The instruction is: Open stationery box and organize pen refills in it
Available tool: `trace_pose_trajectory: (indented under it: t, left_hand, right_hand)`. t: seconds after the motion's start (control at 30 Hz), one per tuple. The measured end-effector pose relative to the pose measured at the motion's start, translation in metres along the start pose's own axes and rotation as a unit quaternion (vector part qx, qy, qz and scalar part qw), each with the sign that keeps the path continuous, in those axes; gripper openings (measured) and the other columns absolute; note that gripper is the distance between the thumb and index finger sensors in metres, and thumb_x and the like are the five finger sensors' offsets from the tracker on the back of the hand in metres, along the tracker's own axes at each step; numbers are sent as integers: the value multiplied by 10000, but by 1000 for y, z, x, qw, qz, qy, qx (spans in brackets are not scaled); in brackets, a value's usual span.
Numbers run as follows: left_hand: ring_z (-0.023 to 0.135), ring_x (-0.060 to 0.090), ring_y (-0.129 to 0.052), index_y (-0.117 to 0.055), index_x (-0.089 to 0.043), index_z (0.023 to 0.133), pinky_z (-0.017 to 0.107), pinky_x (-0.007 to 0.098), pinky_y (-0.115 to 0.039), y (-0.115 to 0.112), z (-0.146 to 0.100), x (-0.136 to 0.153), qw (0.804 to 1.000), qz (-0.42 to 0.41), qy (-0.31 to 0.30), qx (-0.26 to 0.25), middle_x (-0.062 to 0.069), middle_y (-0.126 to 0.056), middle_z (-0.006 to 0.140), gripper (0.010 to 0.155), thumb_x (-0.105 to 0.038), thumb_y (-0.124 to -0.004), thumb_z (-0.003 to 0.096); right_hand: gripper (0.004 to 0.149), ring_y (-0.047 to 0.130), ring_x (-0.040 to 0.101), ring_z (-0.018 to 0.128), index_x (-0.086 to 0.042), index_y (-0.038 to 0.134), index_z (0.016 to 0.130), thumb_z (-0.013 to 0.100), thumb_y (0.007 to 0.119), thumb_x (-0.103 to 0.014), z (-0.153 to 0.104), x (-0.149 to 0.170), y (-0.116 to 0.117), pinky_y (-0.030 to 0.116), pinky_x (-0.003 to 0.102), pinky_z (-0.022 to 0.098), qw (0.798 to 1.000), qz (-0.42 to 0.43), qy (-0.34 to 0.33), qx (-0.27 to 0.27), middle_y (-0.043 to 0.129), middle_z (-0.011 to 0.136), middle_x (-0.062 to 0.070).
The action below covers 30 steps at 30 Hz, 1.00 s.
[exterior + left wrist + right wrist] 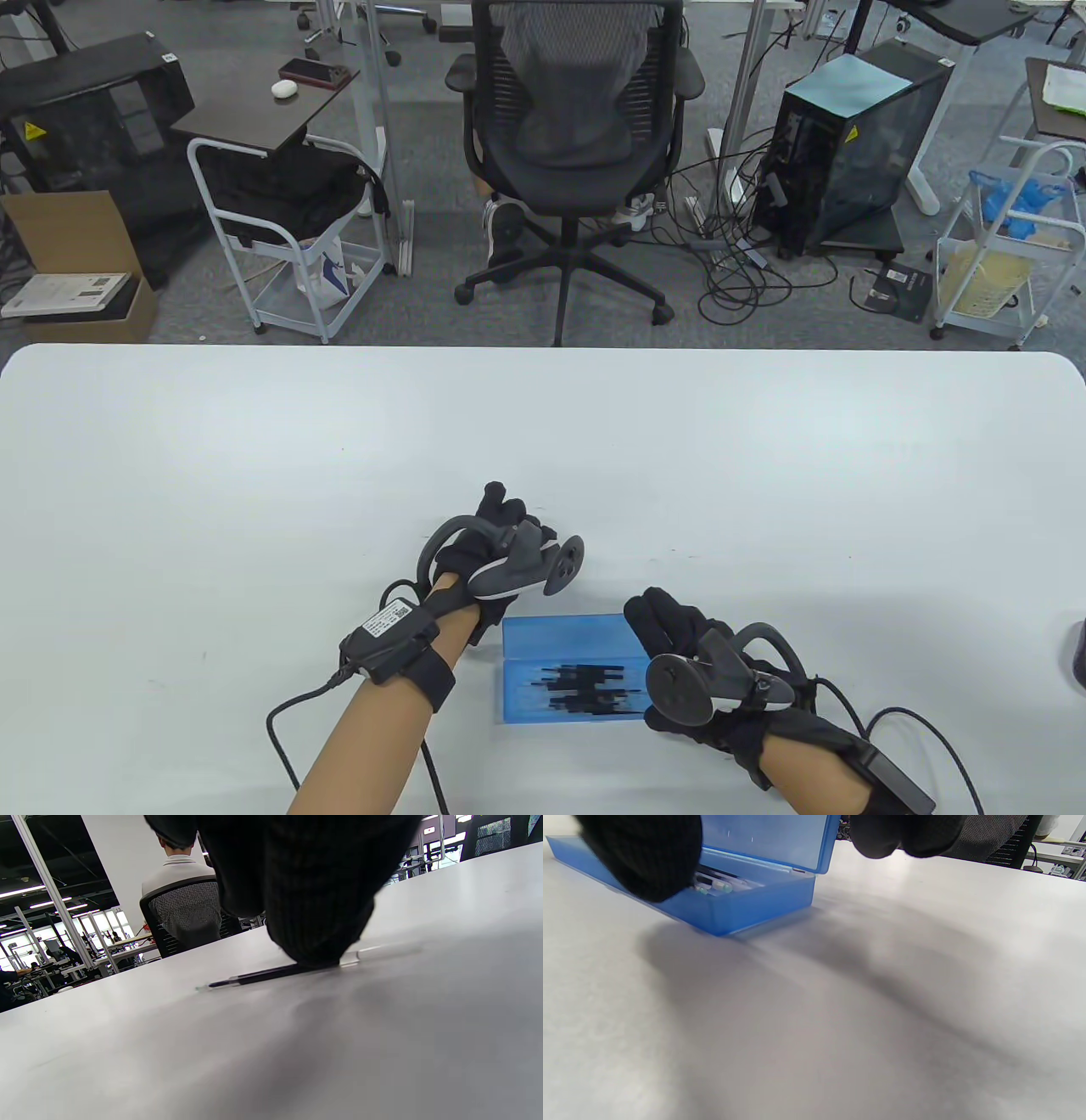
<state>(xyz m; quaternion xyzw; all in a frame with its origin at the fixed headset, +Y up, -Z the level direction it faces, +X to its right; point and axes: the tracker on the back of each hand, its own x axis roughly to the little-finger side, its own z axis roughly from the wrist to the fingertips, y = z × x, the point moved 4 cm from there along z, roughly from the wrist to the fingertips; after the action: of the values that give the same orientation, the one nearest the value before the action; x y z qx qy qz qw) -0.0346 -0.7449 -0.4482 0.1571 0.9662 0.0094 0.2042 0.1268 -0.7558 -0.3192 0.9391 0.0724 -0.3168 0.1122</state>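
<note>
The blue stationery box [543, 705] lies open near the table's front edge, its lid [568, 632] raised at the back. Several pen refills [585, 683] lie inside, also seen in the right wrist view as refills [721, 885]. My right hand [670, 624] holds the box's right end: the thumb [640, 857] sits at the front wall [755, 906], and the fingers [908, 836] curl past the lid [763, 836]. My left hand [506, 509] reaches down to the table behind the box. Its fingertips [314, 942] close on one loose pen refill [263, 975] that lies flat on the table.
The white table [764, 475] stretches wide behind and to both sides of the box. Beyond its far edge stand an office chair [568, 127], a white cart [288, 246] and a computer case [848, 144]. Glove cables trail off the front edge.
</note>
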Motion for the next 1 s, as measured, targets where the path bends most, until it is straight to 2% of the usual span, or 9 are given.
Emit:
trace_pose_trajectory:
  t: [0.27,0.57,0.83,1.0]
  left_hand:
    - [1057,91,-803,-774,-420,942,938,493,-441,-9,10,-3,1000,-1,-5,15,-207,-906,960,546,-304,-972,446]
    - [1027,59,-841,-818,-431,893,933,487,-467,-7,11,-4,1000,1,-12,18,-222,-955,893,489,-299,-966,446]
    - [1017,121,-852,-746,-315,977,933,557,-408,-10,12,-4,999,-11,-18,47,-149,-944,902,550,-307,-928,459]
    - [986,158,-881,-741,-277,983,919,580,-419,-7,12,0,999,-12,-7,48,-125,-948,886,570,-314,-933,448]
  right_hand:
    - [1198,505,580,1044,-55,-92,1068,444,812,-534,0,0,0,570,651,727,1000,1,0,0,26,1162,340]
    - [1200,504,582,1043,-56,-95,1068,445,812,-533,0,0,0,571,651,727,1000,3,0,-1,24,1162,340]
    - [1199,509,580,1042,-56,-94,1067,444,813,-533,0,1,0,569,652,727,1000,3,0,-2,23,1162,339]
    - [1199,508,579,1043,-58,-95,1067,445,813,-534,0,1,0,570,652,727,1000,4,0,-2,22,1162,338]
